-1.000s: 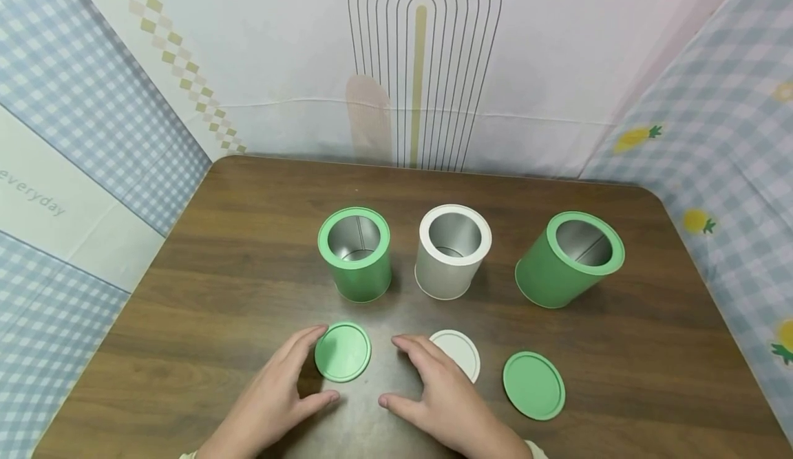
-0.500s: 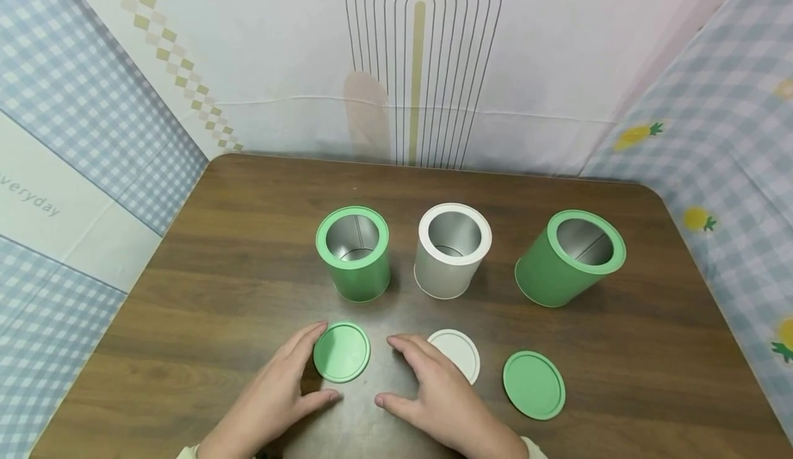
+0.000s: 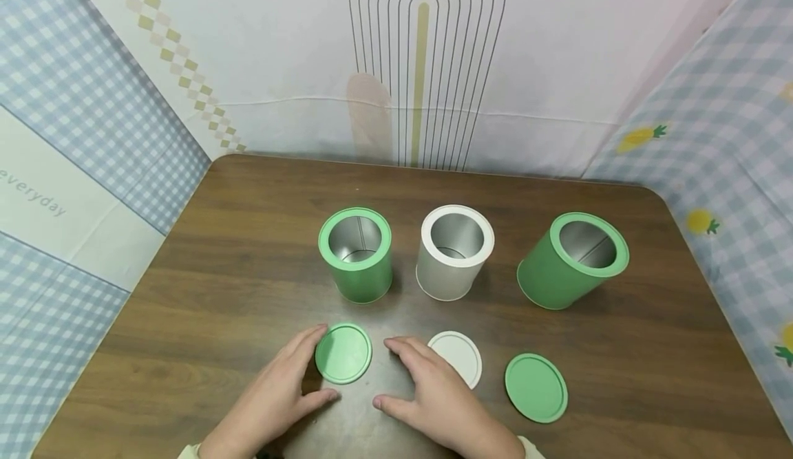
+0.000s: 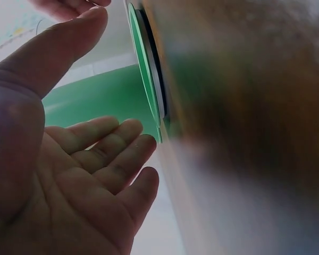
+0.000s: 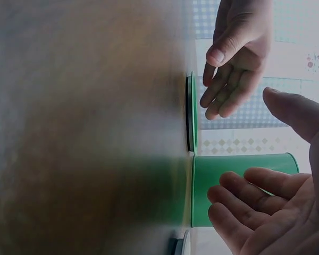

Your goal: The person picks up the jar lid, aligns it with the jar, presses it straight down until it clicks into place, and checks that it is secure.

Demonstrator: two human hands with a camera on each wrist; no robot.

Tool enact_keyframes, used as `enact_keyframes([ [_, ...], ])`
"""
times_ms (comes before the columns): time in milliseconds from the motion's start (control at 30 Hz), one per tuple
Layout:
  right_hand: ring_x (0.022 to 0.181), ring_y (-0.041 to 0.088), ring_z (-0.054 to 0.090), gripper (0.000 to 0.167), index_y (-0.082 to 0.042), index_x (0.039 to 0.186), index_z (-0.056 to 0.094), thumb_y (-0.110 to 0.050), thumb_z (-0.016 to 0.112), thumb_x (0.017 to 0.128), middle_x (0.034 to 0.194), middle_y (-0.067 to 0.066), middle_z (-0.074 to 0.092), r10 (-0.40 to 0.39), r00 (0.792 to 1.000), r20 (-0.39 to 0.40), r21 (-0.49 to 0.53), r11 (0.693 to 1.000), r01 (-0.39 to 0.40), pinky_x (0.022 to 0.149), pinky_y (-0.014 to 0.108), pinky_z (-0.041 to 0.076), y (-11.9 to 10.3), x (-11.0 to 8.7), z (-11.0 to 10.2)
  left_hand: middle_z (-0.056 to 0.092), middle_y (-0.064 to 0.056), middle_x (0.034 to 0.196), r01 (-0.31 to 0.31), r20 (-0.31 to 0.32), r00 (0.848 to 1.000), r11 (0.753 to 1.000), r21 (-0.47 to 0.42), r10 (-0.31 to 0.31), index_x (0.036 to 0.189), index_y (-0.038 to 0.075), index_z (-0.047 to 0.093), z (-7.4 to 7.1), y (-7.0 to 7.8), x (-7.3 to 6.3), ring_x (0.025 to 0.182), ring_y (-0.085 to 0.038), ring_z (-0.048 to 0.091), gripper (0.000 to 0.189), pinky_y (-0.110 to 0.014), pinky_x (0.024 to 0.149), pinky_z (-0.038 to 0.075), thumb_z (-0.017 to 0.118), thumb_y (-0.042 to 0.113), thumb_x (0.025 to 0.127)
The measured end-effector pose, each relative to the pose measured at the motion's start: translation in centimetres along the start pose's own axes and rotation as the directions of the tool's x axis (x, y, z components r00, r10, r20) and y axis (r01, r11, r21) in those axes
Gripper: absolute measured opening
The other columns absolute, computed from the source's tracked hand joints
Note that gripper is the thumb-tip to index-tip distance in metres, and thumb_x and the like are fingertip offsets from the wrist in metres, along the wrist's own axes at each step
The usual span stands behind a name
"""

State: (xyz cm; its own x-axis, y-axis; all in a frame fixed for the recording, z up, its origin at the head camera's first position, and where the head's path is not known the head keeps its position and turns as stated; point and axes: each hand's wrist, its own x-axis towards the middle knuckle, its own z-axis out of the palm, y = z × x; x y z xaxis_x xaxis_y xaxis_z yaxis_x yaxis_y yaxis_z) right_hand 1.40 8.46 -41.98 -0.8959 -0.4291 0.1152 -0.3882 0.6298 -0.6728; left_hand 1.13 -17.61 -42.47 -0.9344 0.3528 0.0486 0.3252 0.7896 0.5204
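Observation:
In the head view a bright green lid (image 3: 343,354) lies flat on the table in front of the left green can. My left hand (image 3: 280,389) is beside it, fingertips overlapping its left edge, thumb spread away. To the right of that lid my right hand (image 3: 436,391) holds nothing, its thumb and fingers apart, and partly covers a white lid (image 3: 461,357). Both palms face each other. From the left wrist view, the green lid (image 4: 144,64) sits just past the fingers of the left hand (image 4: 80,175). The right wrist view shows both hands unloaded.
Three uncovered cans stand in a row behind the lids: a green can (image 3: 363,281), a white can (image 3: 447,280) and another green can (image 3: 554,276). A darker green lid (image 3: 536,388) lies at the right on the wooden table (image 3: 204,294). Patterned cloths hang behind and beside it.
My right hand has drifted slightly left, toward the bright green lid. My left hand, the lids and the cans stay in place; the head view shifts a little.

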Motion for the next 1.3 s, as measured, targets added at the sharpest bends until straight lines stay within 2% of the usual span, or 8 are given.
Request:
enact_keyframes([
  [433,0.124,0.016,0.057,0.067,-0.006,0.134,0.060,-0.039,0.083,0.080,0.132,-0.002,0.060,0.001,0.998,0.066,-0.042,0.999,0.002,0.105,0.036,0.047,-0.08,0.25,0.21,0.054,-0.008,0.142,0.012,0.037,0.999,1.000,-0.010,-0.012,0.145,0.000,0.048,0.07,0.03,0.33,0.129,-0.026,0.054,0.089,-0.046,0.102,0.049,0.091,0.029,0.073],
  [700,0.127,0.019,0.055,0.072,-0.005,0.137,0.057,-0.042,0.082,0.080,0.135,0.001,0.060,0.018,0.992,0.124,-0.067,0.998,-0.009,0.107,0.038,0.046,0.07,0.40,0.48,0.054,-0.011,0.142,0.041,0.064,0.997,0.999,-0.020,-0.039,0.145,-0.001,0.047,0.39,-0.27,0.47,0.130,-0.029,0.053,0.088,-0.048,0.104,0.047,0.091,0.027,0.074],
  [800,0.129,0.019,0.054,0.074,-0.004,0.138,0.057,-0.042,0.081,0.080,0.136,0.002,0.060,0.028,0.989,0.145,-0.073,0.997,-0.017,0.108,0.039,0.045,0.05,0.49,0.56,0.053,-0.010,0.143,0.048,0.070,0.996,0.999,-0.006,-0.047,0.145,0.000,0.047,0.45,-0.44,0.51,0.131,-0.029,0.053,0.087,-0.048,0.104,0.047,0.091,0.027,0.074],
  [967,0.129,0.020,0.054,0.072,-0.004,0.137,0.058,-0.043,0.081,0.081,0.134,0.002,0.061,0.027,0.985,0.168,-0.077,0.997,-0.014,0.108,0.040,0.045,0.02,0.67,0.57,0.053,-0.010,0.143,0.024,0.066,0.997,0.999,0.036,-0.026,0.144,0.001,0.048,0.58,-0.60,0.70,0.131,-0.029,0.052,0.085,-0.048,0.105,0.046,0.091,0.023,0.074],
  [1300,0.129,0.024,0.054,0.069,-0.006,0.133,0.062,-0.045,0.081,0.080,0.132,0.005,0.064,0.020,0.980,0.198,-0.095,0.996,-0.001,0.108,0.042,0.044,0.02,0.95,0.78,0.058,-0.009,0.134,-0.006,0.042,0.999,0.995,0.100,0.002,0.138,0.001,0.054,0.67,-0.47,0.98,0.125,-0.027,0.056,0.077,-0.046,0.103,0.048,0.091,0.021,0.073],
])
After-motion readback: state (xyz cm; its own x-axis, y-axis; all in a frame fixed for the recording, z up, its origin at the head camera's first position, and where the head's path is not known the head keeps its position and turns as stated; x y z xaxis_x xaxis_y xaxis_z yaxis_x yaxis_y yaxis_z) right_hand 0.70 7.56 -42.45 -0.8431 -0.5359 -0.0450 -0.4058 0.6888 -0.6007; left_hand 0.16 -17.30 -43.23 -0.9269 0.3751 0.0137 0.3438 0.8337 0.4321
